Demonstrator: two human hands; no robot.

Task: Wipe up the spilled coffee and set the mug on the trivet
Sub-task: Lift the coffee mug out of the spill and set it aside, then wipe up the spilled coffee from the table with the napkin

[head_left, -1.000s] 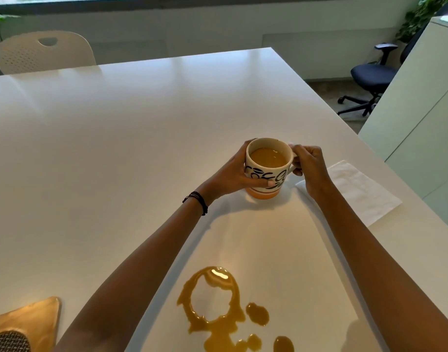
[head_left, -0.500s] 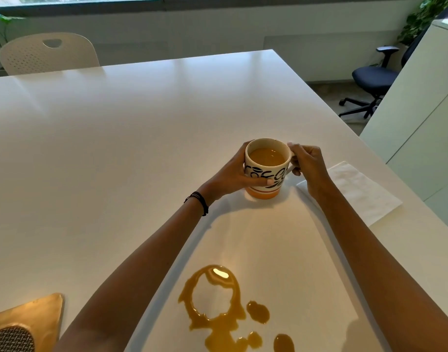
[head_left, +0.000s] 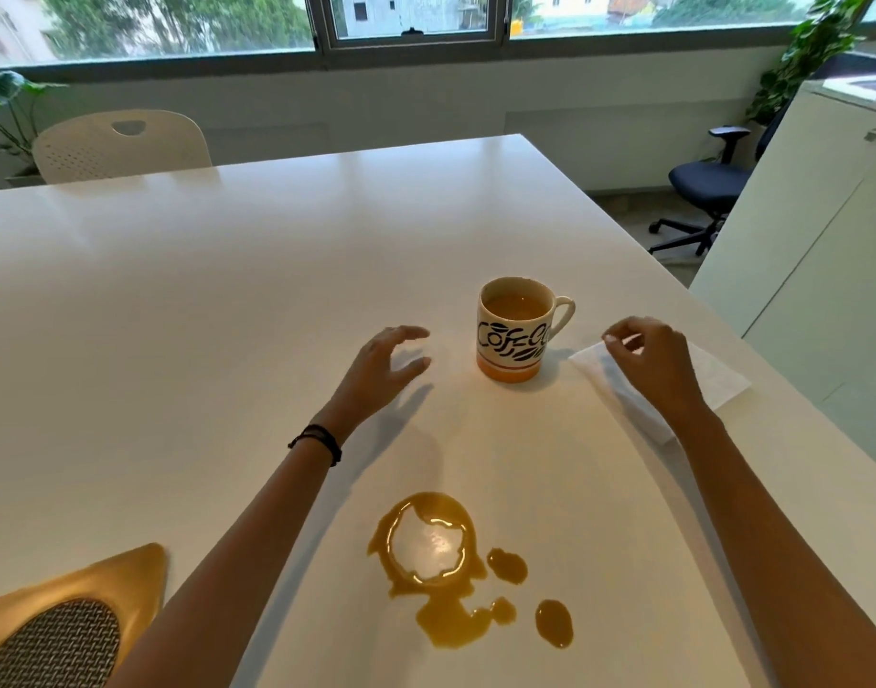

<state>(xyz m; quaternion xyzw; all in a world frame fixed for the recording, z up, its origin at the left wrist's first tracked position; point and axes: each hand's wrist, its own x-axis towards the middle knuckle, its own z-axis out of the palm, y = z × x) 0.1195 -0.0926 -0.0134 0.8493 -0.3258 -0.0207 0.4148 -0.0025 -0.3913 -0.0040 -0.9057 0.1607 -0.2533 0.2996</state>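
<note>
Coffee mug [head_left: 513, 340] upright on table [head_left: 227, 290], untouched. Left hand [head_left: 376, 374] beside it, fingers spread. Right hand [head_left: 649, 362] loosely curled over paper napkin [head_left: 716, 377], gripping nothing.

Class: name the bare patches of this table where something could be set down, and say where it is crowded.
Bare: the broad far table beyond the mug; the stretch between left hand and trivet; the strip between mug and spill. Crowded: right of the mug, where the right hand is over the napkin.
</note>
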